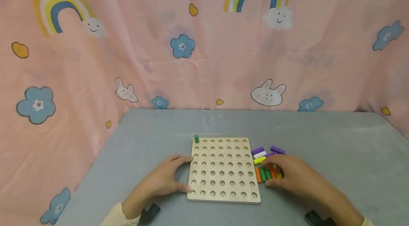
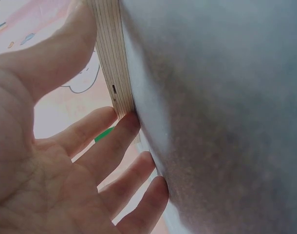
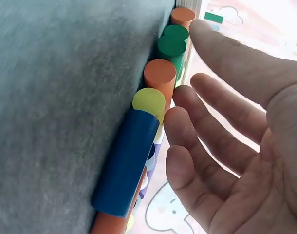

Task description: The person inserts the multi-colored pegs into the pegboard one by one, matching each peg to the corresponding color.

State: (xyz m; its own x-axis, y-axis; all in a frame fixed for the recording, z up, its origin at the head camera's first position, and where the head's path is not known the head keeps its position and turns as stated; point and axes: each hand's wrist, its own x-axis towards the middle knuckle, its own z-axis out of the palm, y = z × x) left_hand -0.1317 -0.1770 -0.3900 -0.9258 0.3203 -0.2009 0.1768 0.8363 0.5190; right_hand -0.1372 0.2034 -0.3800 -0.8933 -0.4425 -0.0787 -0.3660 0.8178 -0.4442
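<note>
A square wooden pegboard [image 1: 217, 178] with rows of round holes lies on the table, and one green peg [image 1: 196, 139] stands upright in its far left corner hole. Along the board's left edge, my left hand [image 1: 161, 178] rests its thumb and fingertips against the side. My right hand [image 1: 294, 174] is beside the board's right edge, bent over a row of loose pegs with nothing between thumb and fingers. Near its thumb lie an orange peg [image 1: 258, 175] and two green pegs [image 1: 263, 174]. A blue peg [image 3: 126, 163] and a yellow peg [image 3: 148, 101] show in the right wrist view.
Past my right fingers lie a yellow peg [image 1: 259, 161], a white peg [image 1: 260, 155] and several purple pegs [image 1: 277, 150]. The grey table [image 1: 335, 140] reaches back to a pink patterned curtain [image 1: 211, 76]. Dark wrist-worn devices [image 1: 150, 213] show below both hands.
</note>
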